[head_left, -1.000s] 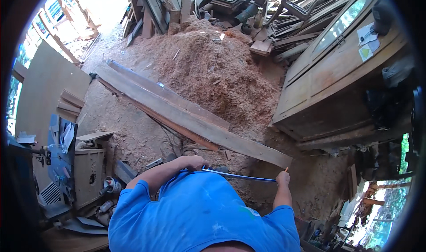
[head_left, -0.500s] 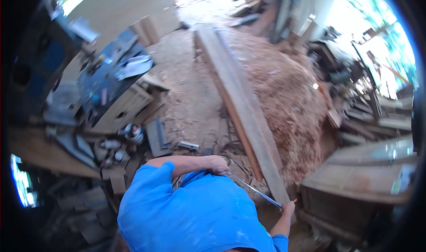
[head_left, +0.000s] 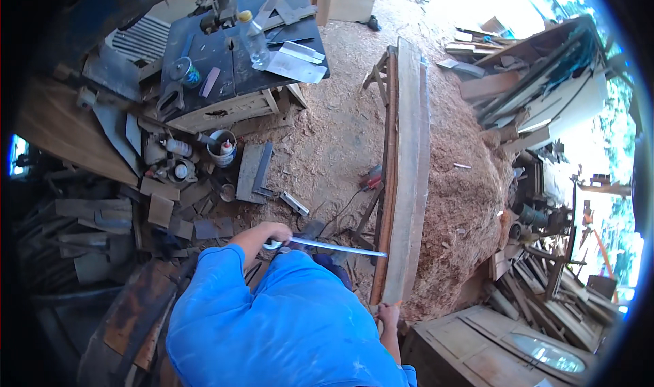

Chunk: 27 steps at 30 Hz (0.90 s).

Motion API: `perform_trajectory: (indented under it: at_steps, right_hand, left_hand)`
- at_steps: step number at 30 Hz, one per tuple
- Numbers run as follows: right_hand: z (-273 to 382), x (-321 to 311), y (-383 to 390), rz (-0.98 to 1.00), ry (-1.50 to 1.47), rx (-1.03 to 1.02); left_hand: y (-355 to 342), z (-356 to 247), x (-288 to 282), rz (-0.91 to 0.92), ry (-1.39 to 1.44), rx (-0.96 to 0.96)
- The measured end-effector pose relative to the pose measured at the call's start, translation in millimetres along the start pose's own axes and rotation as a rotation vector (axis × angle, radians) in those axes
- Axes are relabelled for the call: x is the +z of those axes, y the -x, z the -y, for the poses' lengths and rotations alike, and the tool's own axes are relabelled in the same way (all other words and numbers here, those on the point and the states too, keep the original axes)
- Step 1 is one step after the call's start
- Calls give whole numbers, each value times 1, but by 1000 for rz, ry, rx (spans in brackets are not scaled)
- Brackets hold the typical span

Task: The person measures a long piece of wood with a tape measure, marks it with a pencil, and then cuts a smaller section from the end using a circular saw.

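My left hand point(head_left: 276, 234) grips a tape measure whose thin bluish blade point(head_left: 337, 247) stretches right to the left edge of a long wooden plank point(head_left: 407, 169). The plank lies on trestles and runs away from me, with a second, darker board point(head_left: 390, 183) against its left side. My right hand point(head_left: 390, 315) is curled on the plank's near end. My blue shirt hides most of both arms.
A big sawdust heap point(head_left: 463, 196) lies right of the plank. A dark workbench point(head_left: 231, 67) with a plastic bottle point(head_left: 253, 40) stands far left, with a bucket point(head_left: 221, 149) and wood scraps below it. A wooden cabinet point(head_left: 504, 346) sits at lower right.
My head has turned left, so the plank now runs straight away from me. The blade's tip has moved from my right hand to the plank's left edge.
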State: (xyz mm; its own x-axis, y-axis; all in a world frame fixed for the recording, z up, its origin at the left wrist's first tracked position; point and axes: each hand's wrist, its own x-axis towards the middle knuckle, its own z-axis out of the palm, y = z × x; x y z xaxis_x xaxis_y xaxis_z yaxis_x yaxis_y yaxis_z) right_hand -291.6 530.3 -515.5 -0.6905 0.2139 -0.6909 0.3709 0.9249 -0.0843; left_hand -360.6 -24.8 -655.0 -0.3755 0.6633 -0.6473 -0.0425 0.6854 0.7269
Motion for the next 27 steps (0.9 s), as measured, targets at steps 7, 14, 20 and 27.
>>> perform_trajectory:
  at_steps: [7,14,20,27]
  right_hand:
    - [41,-14,-58,41,-104,-191]
    - [46,-31,-81,81,-475,-196]
    - [26,-3,-22,-171,-238,-128]
    - [-9,90,69,-318,-537,380]
  left_hand:
    - [46,54,101,-160,32,-215]
    - [7,37,95,-122,132,-216]
    - [-48,13,7,-9,-278,-5]
    - [-54,-51,-68,95,-57,-189]
